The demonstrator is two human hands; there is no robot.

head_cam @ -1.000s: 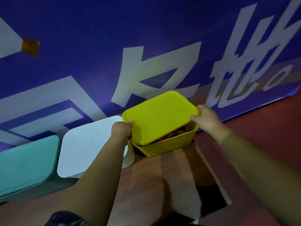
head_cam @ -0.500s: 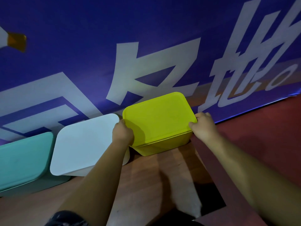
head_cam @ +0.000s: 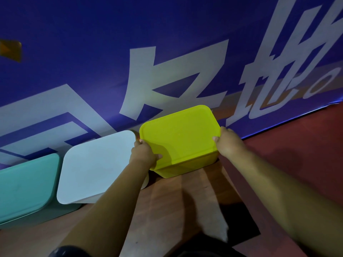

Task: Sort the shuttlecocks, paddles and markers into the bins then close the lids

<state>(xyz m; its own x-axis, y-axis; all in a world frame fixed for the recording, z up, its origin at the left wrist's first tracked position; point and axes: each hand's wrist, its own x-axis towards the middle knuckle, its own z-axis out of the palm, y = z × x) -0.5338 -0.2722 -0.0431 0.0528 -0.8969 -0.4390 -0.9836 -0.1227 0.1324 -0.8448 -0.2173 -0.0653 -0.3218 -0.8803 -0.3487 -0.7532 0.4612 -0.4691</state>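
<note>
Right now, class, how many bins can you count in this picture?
3: a teal bin at far left, a white bin beside it, and a yellow bin at right, whose lid the left hand and right hand grip. Others may lie beyond the left edge.

A: Can't see inside the yellow bin (head_cam: 187,167) between the hands, shut under its lid (head_cam: 179,138).

B: Same. Teal bin (head_cam: 24,186) way left of the left hand (head_cam: 143,154), chopped by the frame. No view of most fingers of the right hand (head_cam: 229,143) behind the lid.
</note>
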